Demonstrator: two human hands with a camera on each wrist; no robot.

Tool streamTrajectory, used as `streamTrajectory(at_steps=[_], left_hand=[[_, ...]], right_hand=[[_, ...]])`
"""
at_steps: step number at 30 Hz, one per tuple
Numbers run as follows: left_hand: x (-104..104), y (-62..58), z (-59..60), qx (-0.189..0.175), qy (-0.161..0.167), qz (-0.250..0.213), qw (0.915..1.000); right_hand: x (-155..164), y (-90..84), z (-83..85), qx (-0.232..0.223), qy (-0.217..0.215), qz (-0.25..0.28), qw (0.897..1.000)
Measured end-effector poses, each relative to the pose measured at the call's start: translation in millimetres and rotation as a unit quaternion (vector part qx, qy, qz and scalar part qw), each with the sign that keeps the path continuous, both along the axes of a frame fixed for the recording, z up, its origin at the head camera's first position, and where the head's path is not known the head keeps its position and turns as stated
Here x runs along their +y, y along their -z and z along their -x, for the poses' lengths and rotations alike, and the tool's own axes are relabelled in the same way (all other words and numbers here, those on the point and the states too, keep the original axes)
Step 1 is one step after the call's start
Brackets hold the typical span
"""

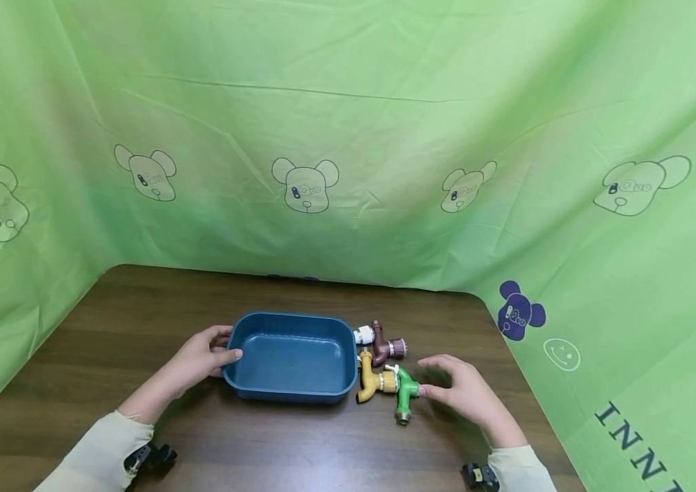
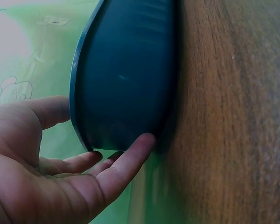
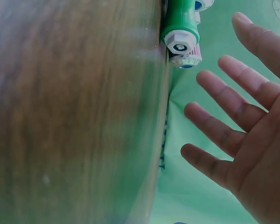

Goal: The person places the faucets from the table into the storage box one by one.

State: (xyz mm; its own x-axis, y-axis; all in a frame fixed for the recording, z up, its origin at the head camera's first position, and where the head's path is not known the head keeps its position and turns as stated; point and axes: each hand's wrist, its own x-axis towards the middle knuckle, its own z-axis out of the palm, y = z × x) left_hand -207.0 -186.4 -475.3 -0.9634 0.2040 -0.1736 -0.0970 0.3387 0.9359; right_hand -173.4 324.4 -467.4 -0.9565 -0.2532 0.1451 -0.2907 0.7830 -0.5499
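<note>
A dark blue plastic tub [image 1: 291, 395] with rounded corners sits on the table. My left hand [image 1: 205, 354] grips its left end, thumb over the rim and the other fingers against the outer wall; the left wrist view shows those fingers [image 2: 126, 168] at the tub's end. Plastic taps lie close against the tub's right side: a yellow tap [image 1: 367, 379], a maroon tap [image 1: 378, 345] and a green tap [image 1: 406, 391]. A white piece [image 1: 364, 335] beside the maroon tap is partly hidden. My right hand [image 1: 461, 389] is just right of the green tap, fingers spread, holding nothing.
The brown wooden table [image 1: 249, 444] has a rounded far edge. A green cloth [image 1: 348, 246] printed with bear heads hangs behind it and along both sides. Small black devices are strapped at both wrists, over pale sleeves [image 1: 98, 451].
</note>
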Motion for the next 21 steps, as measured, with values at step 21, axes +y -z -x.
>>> streamTrajectory(at_steps=[21], left_hand=[[1.3,3.2,-0.6,0.003,-0.032,-0.013,0.9994]], right_hand=[[1.2,-1.0,-8.4,-0.039,0.041,-0.023,0.998]])
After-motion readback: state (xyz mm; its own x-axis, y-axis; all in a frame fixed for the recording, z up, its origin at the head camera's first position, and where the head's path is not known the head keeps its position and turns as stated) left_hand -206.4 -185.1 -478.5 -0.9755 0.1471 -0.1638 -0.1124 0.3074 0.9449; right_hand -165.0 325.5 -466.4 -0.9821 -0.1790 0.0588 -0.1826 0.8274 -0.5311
